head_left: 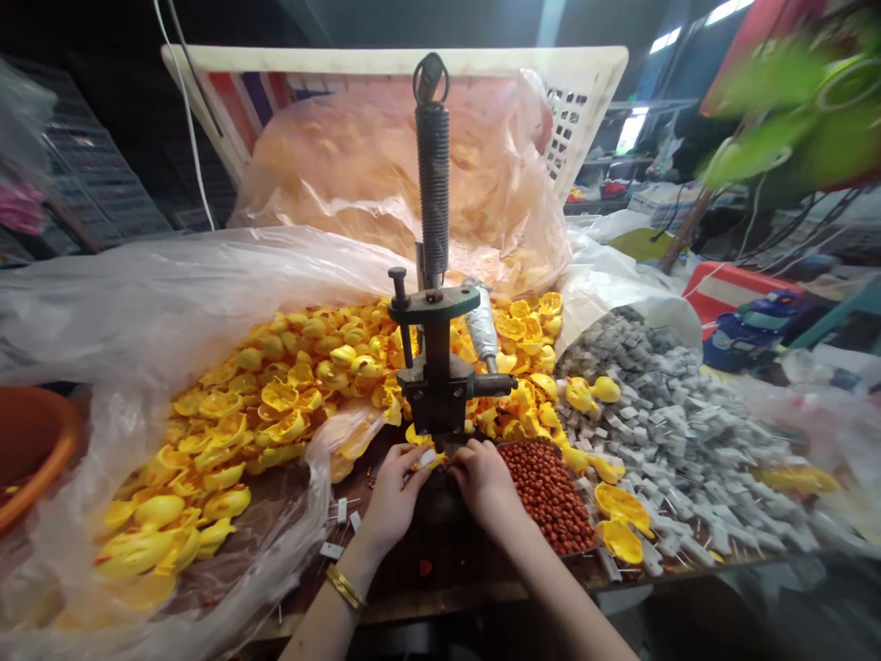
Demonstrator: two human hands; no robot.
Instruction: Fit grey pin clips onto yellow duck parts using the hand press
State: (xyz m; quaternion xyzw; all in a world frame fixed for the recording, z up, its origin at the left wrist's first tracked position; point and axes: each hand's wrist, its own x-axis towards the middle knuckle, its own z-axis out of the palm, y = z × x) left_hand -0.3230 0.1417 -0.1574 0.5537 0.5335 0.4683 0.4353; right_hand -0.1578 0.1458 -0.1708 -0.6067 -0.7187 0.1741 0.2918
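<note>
Well left of the left grip point(394, 491) stood an orange basin point(51, 473); farther beyond rose stacked crates point(103, 170). Beyond and right of the right grip point(487, 479), a blurred green fan point(777, 101) showed above a red-and-white plastic object point(722, 292).

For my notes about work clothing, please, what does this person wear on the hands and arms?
The left hand and right hand wear no gloves. A gold-coloured bracelet circles the left wrist. No sleeves are visible.
</note>
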